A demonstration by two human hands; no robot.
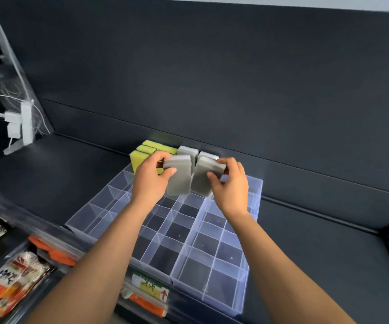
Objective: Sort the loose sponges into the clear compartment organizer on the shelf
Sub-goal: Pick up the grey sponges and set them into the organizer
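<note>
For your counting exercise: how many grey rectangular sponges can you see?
4: one in the left hand at, one in the right hand at, two standing behind at and. More may be hidden.

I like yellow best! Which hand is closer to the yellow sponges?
Left. The left hand is right beside the yellow sponges; the right hand is farther off, past the grey sponges.

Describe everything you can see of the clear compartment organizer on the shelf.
The clear compartment organizer looks like see-through plastic, a low tray split by thin walls into a grid of square cells. It lies flat on the dark shelf. The near cells are empty; yellow sponges and grey sponges stand at its far end.
</note>
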